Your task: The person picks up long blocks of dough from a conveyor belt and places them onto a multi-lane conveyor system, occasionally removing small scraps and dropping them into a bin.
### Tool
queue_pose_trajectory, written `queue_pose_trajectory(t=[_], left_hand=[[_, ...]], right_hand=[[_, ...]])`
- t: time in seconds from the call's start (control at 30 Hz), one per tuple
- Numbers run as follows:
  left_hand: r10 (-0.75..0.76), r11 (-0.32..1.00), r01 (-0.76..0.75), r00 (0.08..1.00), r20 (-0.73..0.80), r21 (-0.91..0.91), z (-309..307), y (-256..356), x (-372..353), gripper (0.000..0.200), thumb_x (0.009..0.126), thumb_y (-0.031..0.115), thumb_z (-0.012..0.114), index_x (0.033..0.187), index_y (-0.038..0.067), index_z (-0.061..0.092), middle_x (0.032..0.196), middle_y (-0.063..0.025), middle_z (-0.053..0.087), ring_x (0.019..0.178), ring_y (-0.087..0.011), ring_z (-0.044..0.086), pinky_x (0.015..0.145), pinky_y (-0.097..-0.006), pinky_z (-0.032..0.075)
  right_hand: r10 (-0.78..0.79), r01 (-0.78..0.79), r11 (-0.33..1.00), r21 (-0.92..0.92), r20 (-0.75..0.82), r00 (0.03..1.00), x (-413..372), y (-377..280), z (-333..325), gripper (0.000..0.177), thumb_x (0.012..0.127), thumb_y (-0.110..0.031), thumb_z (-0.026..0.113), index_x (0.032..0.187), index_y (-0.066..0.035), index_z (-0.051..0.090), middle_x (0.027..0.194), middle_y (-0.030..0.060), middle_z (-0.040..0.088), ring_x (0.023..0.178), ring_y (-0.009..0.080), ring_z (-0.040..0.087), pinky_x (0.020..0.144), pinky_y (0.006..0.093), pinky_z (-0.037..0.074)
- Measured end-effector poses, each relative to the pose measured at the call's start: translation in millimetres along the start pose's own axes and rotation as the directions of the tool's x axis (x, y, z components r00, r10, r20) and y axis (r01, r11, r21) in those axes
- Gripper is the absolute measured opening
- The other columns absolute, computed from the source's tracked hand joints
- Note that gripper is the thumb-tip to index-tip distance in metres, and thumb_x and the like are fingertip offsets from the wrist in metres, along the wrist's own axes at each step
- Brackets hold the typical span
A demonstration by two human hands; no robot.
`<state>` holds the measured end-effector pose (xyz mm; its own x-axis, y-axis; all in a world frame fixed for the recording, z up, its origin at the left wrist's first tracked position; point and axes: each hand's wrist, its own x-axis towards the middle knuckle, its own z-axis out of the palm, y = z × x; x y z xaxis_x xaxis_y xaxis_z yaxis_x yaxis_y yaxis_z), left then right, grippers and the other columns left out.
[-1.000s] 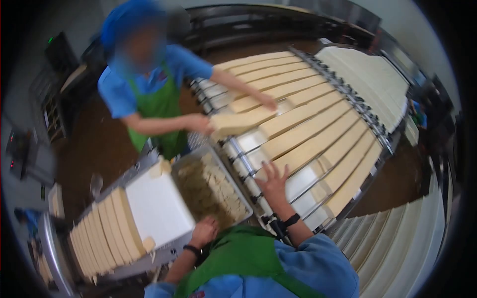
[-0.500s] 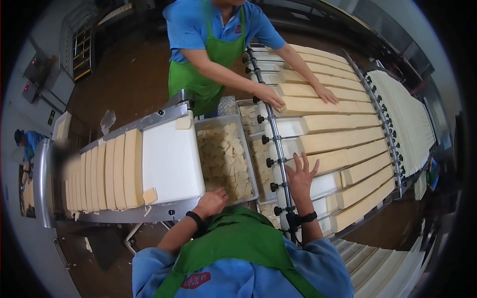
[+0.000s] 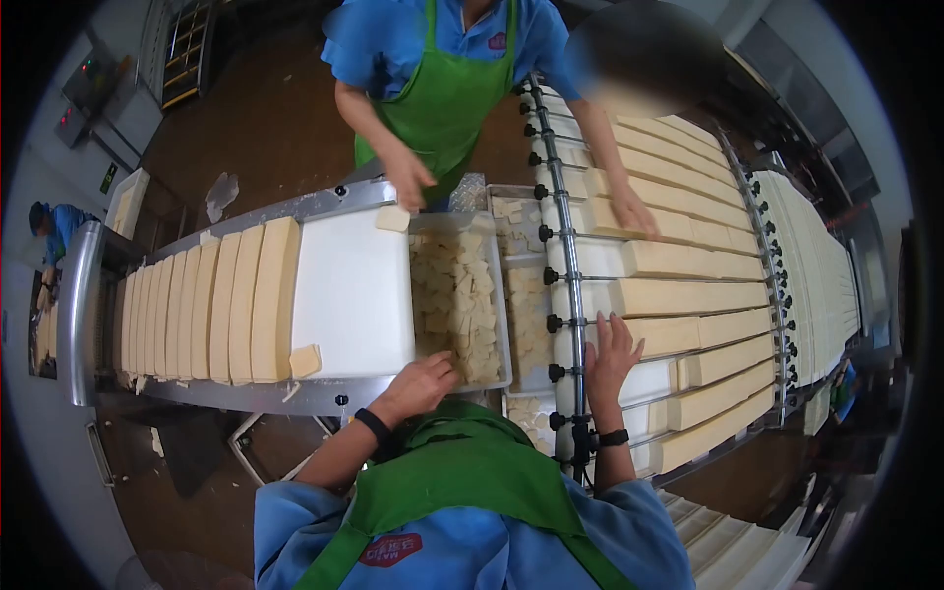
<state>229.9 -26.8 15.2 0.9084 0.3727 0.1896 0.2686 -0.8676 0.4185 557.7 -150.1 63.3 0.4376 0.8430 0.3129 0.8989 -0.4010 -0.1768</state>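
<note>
My left hand (image 3: 421, 383) is at the near left corner of a bin (image 3: 503, 339) of flat dough scraps (image 3: 462, 305). Its fingers are curled together, and I cannot make out what they hold, if anything. On the right, my right hand (image 3: 612, 359) has its fingers apart, over the white lane at the left end of a pale dough strip (image 3: 669, 335). A metal rail (image 3: 568, 256) with black knobs runs just left of it. Left of the bin, several thick strips (image 3: 265, 300) lie side by side on a white belt (image 3: 352, 295).
Across from me stands a co-worker in a green apron (image 3: 447, 98), one hand (image 3: 634, 211) on the strips and the other (image 3: 408, 177) by a small dough piece (image 3: 392, 217). Another small piece (image 3: 305, 360) lies on the near belt edge.
The co-worker's one hand has left the strip end and moved left, beside the small piece. The view has shifted slightly. My hands keep about the same places.
</note>
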Motion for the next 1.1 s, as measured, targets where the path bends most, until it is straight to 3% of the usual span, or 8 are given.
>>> queue_pose_trajectory(t=[0.37,0.43,0.53,0.6,0.7,0.83,0.9,1.1], left_hand=[[-0.359,0.921,0.389,0.834,-0.419,-0.015,-68.9,-14.3,-90.5,0.024,0.078,0.007,0.070,0.101,0.004,0.067,0.095,-0.0101,0.066,0.108,-0.0318,0.062,0.091,-0.0392,0.053],[-0.487,0.831,0.549,0.648,-0.586,-0.084,-72.8,-16.9,-115.7,0.027,0.075,0.004,0.070,0.102,0.004,0.066,0.098,-0.0118,0.065,0.105,-0.0337,0.062,0.090,-0.0420,0.052],[-0.664,0.499,0.812,0.135,-0.736,-0.302,-64.6,-23.4,-155.4,0.040,0.079,0.008,0.069,0.117,0.003,0.059,0.114,-0.0190,0.055,0.113,-0.0380,0.052,0.099,-0.0464,0.042],[-0.660,0.232,0.846,-0.226,-0.717,-0.480,-52.2,-37.6,-179.3,0.049,0.081,0.012,0.068,0.127,0.002,0.052,0.122,-0.0235,0.047,0.116,-0.0405,0.046,0.102,-0.0481,0.036],[-0.681,0.012,0.747,-0.481,-0.553,-0.665,-40.1,-70.9,-214.7,0.059,0.084,0.018,0.068,0.134,0.000,0.044,0.125,-0.0271,0.038,0.118,-0.0427,0.041,0.105,-0.0488,0.032],[-0.781,0.079,0.697,-0.401,-0.479,-0.713,-53.4,-96.4,-221.9,0.066,0.082,0.021,0.073,0.135,-0.003,0.042,0.126,-0.0279,0.035,0.117,-0.0440,0.042,0.104,-0.0475,0.035],[-0.804,0.095,0.737,-0.339,-0.488,-0.669,-64.2,-100.2,-214.3,0.071,0.078,0.021,0.077,0.135,-0.002,0.042,0.125,-0.0271,0.035,0.115,-0.0443,0.045,0.100,-0.0466,0.041],[-0.870,0.002,0.775,-0.310,-0.383,-0.632,-85.8,-99.4,-200.9,0.079,0.072,0.020,0.082,0.137,0.001,0.040,0.124,-0.0241,0.037,0.110,-0.0438,0.051,0.092,-0.0466,0.048]], right_hand=[[0.041,-0.001,0.989,-0.146,0.272,0.962,-8.9,6.0,8.0,0.066,0.095,-0.026,0.054,0.153,-0.008,0.027,0.157,0.0223,0.022,0.149,0.0359,0.015,0.112,0.0702,0.004],[0.184,-0.097,0.964,-0.247,0.359,0.915,1.7,-18.6,-4.2,0.068,0.096,-0.028,0.053,0.154,-0.009,0.024,0.159,0.0219,0.019,0.149,0.0363,0.014,0.112,0.0693,0.004],[-0.005,0.020,0.964,-0.266,0.056,0.998,9.5,-52.7,15.5,0.069,0.093,-0.024,0.058,0.153,-0.008,0.029,0.154,0.0232,0.029,0.146,0.0368,0.021,0.115,0.0634,0.009],[-0.212,0.205,0.975,0.091,0.074,0.975,24.6,-98.7,28.3,0.063,0.090,-0.018,0.059,0.148,-0.006,0.037,0.149,0.0231,0.036,0.140,0.0377,0.030,0.114,0.0597,0.016],[-0.539,0.472,0.740,0.480,0.002,0.842,46.6,-216.3,36.0,0.052,0.085,-0.008,0.061,0.135,0.000,0.050,0.135,0.0217,0.047,0.125,0.0385,0.043,0.109,0.0519,0.030],[-0.825,0.596,0.356,0.720,-0.058,0.563,67.2,-387.0,53.3,0.052,0.083,-0.004,0.064,0.132,0.003,0.050,0.129,0.0221,0.050,0.120,0.0399,0.045,0.105,0.0469,0.036],[-0.853,0.590,0.332,0.736,-0.032,0.521,78.5,-459.6,71.1,0.054,0.083,-0.006,0.065,0.133,0.007,0.047,0.125,0.0237,0.051,0.117,0.0406,0.046,0.103,0.0460,0.038],[-0.772,0.671,0.624,0.400,0.181,0.610,129.1,-578.6,191.4,0.047,0.083,-0.019,0.066,0.121,0.007,0.056,0.119,0.0200,0.052,0.114,0.0350,0.048,0.098,0.0442,0.041]])
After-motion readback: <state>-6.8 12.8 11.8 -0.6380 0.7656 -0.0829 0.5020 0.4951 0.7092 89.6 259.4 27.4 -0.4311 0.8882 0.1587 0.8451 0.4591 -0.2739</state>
